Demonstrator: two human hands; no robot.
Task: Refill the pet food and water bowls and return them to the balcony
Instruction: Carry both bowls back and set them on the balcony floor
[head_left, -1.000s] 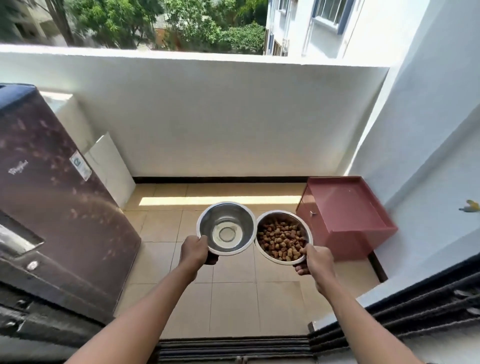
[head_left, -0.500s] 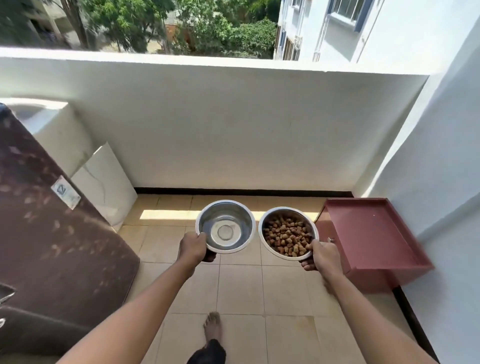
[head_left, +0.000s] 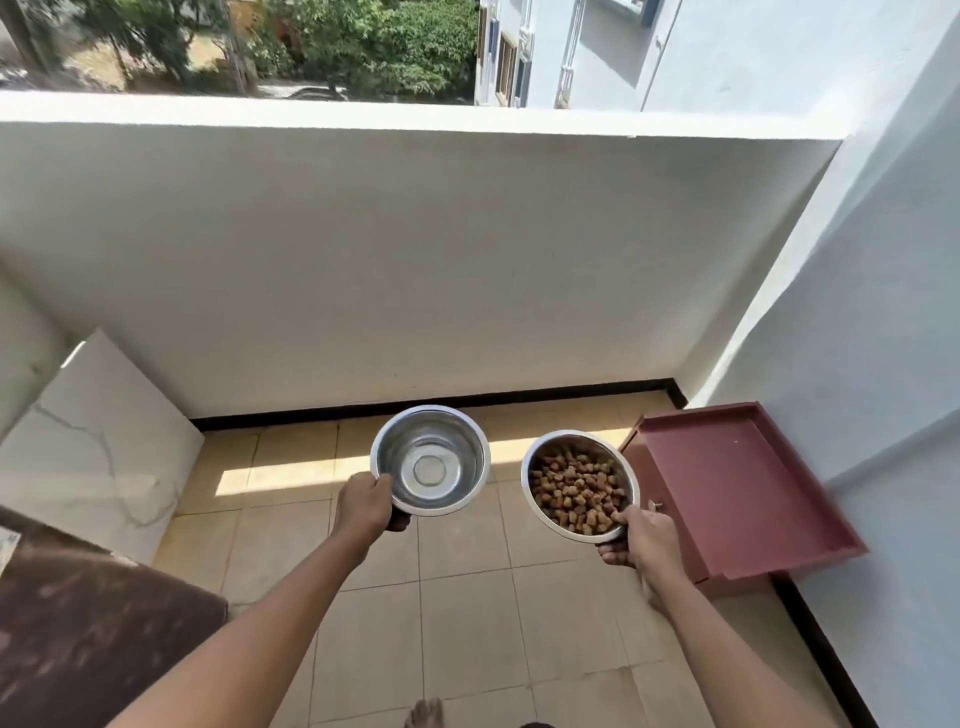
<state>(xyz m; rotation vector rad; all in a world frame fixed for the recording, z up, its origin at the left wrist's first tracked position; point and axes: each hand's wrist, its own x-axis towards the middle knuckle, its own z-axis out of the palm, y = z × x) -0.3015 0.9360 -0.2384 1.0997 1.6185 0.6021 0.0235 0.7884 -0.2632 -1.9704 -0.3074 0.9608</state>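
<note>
I carry two steel bowls over the tiled balcony floor. My left hand (head_left: 365, 506) grips the near rim of the water bowl (head_left: 431, 460), whose shiny inside shows clear water. My right hand (head_left: 644, 540) holds the food bowl (head_left: 579, 486) by its near rim; it is filled with brown kibble. The two bowls are held apart at about waist height, the food bowl a little lower and to the right.
A red low cabinet (head_left: 737, 493) stands against the right wall. A white marble slab (head_left: 98, 457) leans in the left corner, and a dark brown fridge (head_left: 88, 634) is at the lower left. The white parapet wall (head_left: 415, 249) closes the far side. My bare foot (head_left: 426, 714) shows at the bottom.
I have stepped farther onto the balcony. The bowls, which were touching side by side, have moved apart, the food bowl toward the red cabinet.
</note>
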